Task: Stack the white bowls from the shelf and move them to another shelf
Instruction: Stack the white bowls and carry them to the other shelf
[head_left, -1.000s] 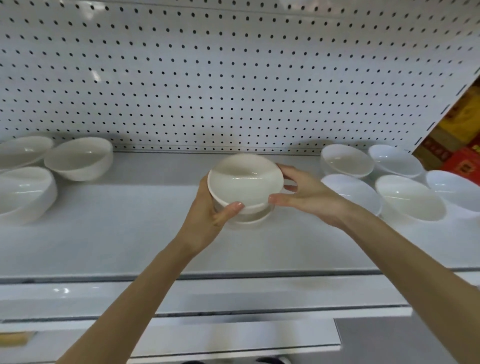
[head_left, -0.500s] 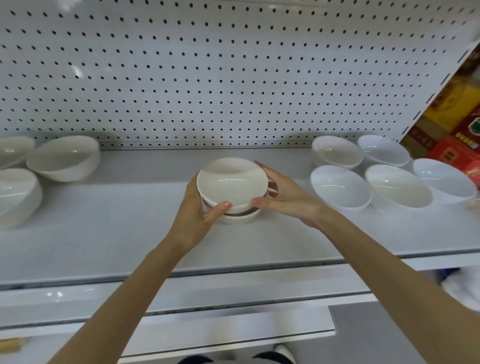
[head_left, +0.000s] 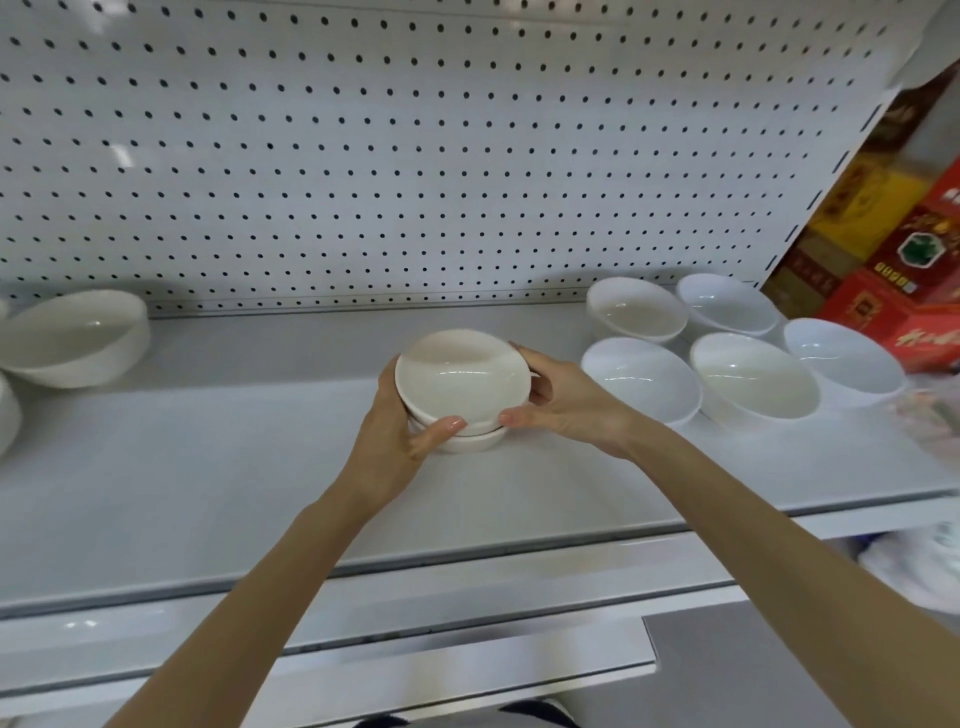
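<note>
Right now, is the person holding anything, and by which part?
A stack of white bowls, held between both hands: left hand on its left side, right hand on its right side.

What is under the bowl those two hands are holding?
A lower bowl, nested beneath the top bowl; only its front edge shows. The top bowl, the left hand and the right hand cover the rest, so how many are stacked is unclear.

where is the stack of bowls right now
In the head view the stacked bowls are at the middle of the shelf, held between the left hand and right hand, just left of the five loose bowls.
</note>
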